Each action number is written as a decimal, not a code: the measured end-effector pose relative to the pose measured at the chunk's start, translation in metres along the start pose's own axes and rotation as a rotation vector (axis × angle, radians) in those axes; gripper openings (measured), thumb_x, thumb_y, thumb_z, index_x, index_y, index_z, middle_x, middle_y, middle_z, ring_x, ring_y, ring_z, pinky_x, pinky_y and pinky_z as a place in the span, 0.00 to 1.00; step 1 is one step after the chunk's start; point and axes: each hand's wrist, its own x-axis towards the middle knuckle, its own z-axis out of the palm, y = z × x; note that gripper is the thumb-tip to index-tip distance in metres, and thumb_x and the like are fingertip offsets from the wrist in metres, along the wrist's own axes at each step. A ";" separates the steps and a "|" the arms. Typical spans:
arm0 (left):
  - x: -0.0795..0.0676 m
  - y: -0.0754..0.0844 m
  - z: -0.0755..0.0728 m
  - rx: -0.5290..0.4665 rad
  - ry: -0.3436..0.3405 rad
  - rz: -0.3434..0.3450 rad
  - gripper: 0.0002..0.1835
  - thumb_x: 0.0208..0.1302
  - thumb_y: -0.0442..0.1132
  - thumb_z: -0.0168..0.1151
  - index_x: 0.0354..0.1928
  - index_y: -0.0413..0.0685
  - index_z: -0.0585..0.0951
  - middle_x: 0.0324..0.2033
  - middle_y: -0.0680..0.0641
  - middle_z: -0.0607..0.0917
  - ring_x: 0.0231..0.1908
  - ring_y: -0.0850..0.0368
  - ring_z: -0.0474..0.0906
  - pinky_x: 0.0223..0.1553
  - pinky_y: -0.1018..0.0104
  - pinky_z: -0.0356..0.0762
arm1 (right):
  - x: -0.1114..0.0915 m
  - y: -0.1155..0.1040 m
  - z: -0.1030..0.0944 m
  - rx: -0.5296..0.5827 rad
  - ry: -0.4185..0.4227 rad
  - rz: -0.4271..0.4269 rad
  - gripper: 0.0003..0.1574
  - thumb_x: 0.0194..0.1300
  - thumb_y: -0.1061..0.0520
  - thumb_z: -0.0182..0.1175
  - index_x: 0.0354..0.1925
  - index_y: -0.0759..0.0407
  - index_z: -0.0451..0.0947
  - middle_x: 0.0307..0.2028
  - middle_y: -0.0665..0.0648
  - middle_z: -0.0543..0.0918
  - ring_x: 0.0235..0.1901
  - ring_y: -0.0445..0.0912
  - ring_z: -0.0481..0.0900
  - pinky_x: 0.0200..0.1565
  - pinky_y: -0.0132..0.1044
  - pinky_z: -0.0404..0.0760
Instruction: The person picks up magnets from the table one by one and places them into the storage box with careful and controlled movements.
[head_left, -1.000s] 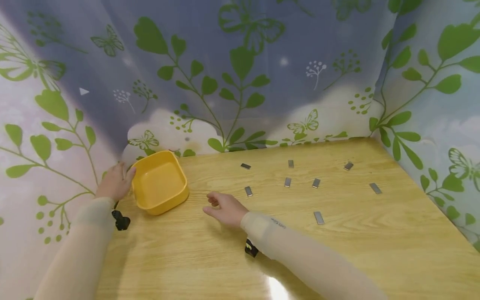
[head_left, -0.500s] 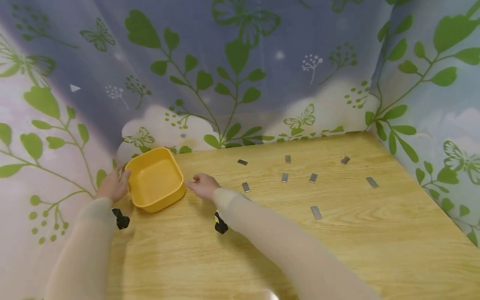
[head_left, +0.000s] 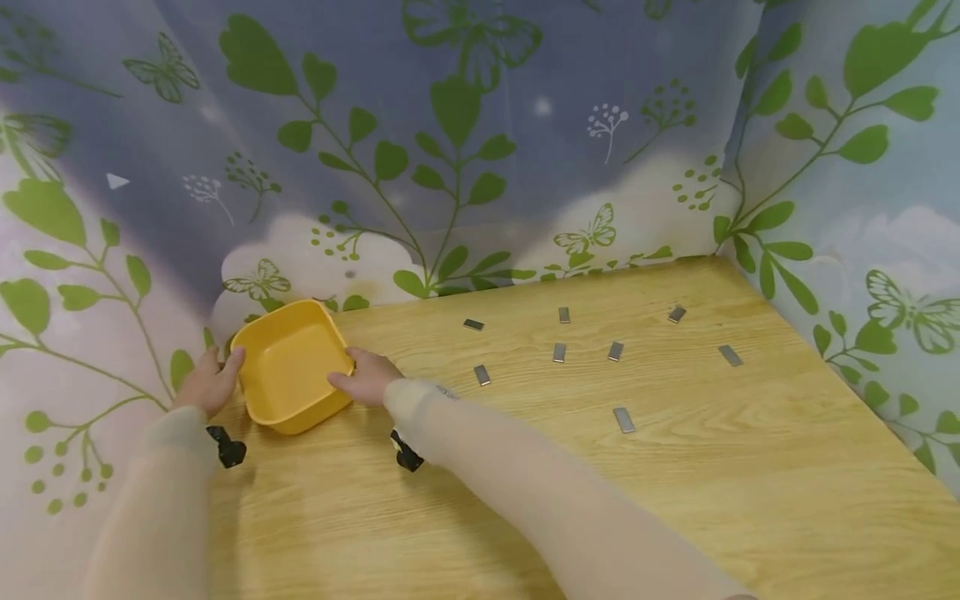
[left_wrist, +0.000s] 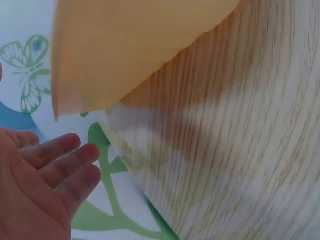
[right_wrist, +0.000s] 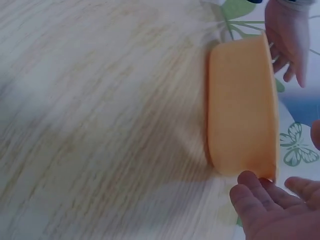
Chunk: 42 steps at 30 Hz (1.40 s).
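Observation:
A square yellow plastic tub stands at the left of the table near the back wall. My left hand is at its left rim; in the left wrist view its fingers are extended, with a gap to the tub's wall. On the other side my right hand reaches the tub's right rim, its thumb showing over the inside. The right wrist view has those fingertips at the tub's outer corner, fairly straight, and the thumb apart from the rim. Whether the fingertips press on the wall is unclear.
Several small flat grey metallic rectangles lie scattered to the right, among them one closest to me and one nearest the tub. The wood-grain table meets a leaf-printed curtain at the back and both sides.
My right hand has moved left across the table to the tub's right rim. The left hand stays at the left rim. The whole scene shifts slightly left in view.

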 end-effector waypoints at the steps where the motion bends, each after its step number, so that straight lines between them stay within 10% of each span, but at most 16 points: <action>1: 0.001 0.000 0.001 0.005 0.007 0.002 0.48 0.70 0.67 0.20 0.71 0.28 0.33 0.65 0.19 0.52 0.62 0.19 0.50 0.59 0.29 0.51 | 0.000 0.000 0.002 -0.032 0.000 -0.011 0.37 0.71 0.37 0.49 0.72 0.50 0.59 0.66 0.50 0.68 0.65 0.44 0.65 0.63 0.35 0.64; 23: -0.004 -0.005 0.025 0.072 0.036 0.052 0.39 0.74 0.59 0.19 0.72 0.33 0.33 0.68 0.24 0.47 0.62 0.19 0.48 0.62 0.32 0.48 | 0.007 0.005 0.016 -0.502 -0.017 -0.166 0.27 0.77 0.51 0.44 0.71 0.45 0.61 0.64 0.45 0.72 0.61 0.39 0.70 0.60 0.30 0.67; 42: -0.028 0.016 0.046 0.036 0.055 0.085 0.36 0.76 0.56 0.20 0.73 0.36 0.35 0.68 0.24 0.50 0.64 0.22 0.48 0.63 0.34 0.47 | -0.040 0.033 0.006 -0.403 -0.055 -0.315 0.29 0.77 0.54 0.43 0.73 0.53 0.57 0.68 0.49 0.66 0.66 0.40 0.64 0.64 0.32 0.62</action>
